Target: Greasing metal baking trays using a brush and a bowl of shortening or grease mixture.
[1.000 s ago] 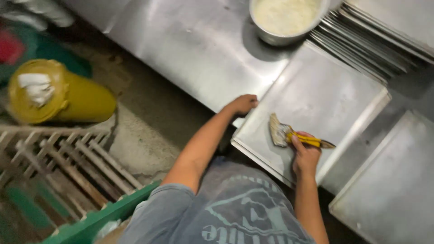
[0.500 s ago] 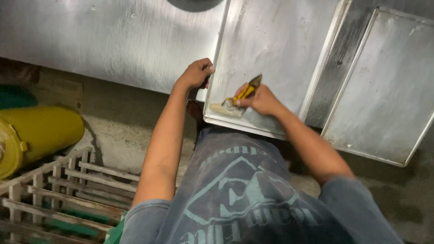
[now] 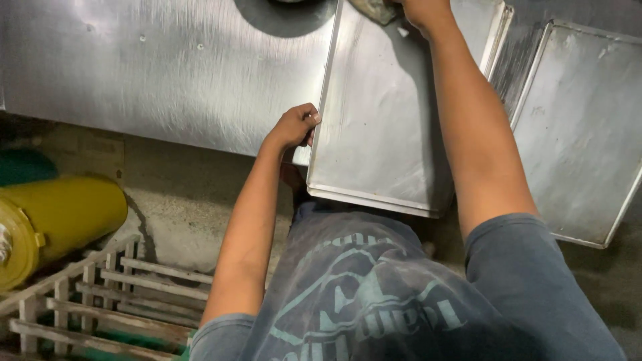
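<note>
Left hand (image 3: 294, 127) fingers pinching the left rim of the metal tray (image 3: 381, 134), which lies on the bench (image 3: 167, 67) long axis running away from the body; right hand (image 3: 421, 10) at far end, grip cropped, cannot tell.

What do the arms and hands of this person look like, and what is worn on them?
Both arms are bare from the short sleeves down. The left hand and the right hand wear no gloves, and no watch or ring shows. The sleeves belong to a grey-blue T-shirt with a pale teal printed design.
</note>
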